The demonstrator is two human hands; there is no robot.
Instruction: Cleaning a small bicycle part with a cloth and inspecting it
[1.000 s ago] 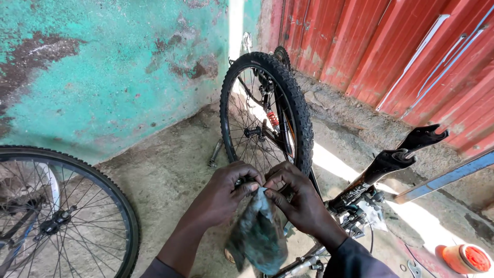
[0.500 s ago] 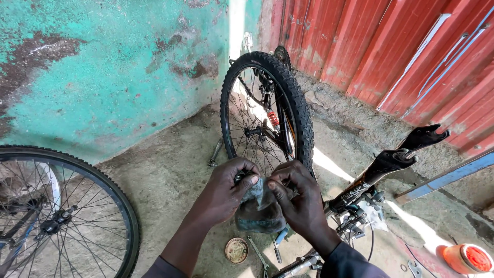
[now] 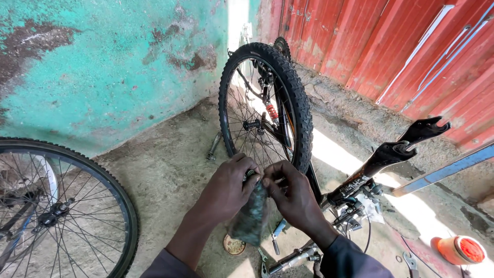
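My left hand (image 3: 226,188) and my right hand (image 3: 290,193) meet in front of me, both pinching a dirty grey-green rag (image 3: 250,219) that hangs down between them. A small part may be wrapped inside the rag's top; I cannot tell what it is. Just behind my hands stands an upside-down bicycle, its knobbly rear wheel (image 3: 267,103) upright and its black front fork (image 3: 391,152) pointing up to the right.
A second bicycle wheel (image 3: 62,206) stands at the left. A small round tin (image 3: 234,246) lies on the concrete under my hands. An orange container with a red lid (image 3: 460,249) sits at the lower right, a wrench (image 3: 410,261) beside it. Turquoise wall behind, red corrugated sheet right.
My hands have stayed together on the rag, working it; the rag was bunched up half a second ago and now hangs longer below my fingers again.
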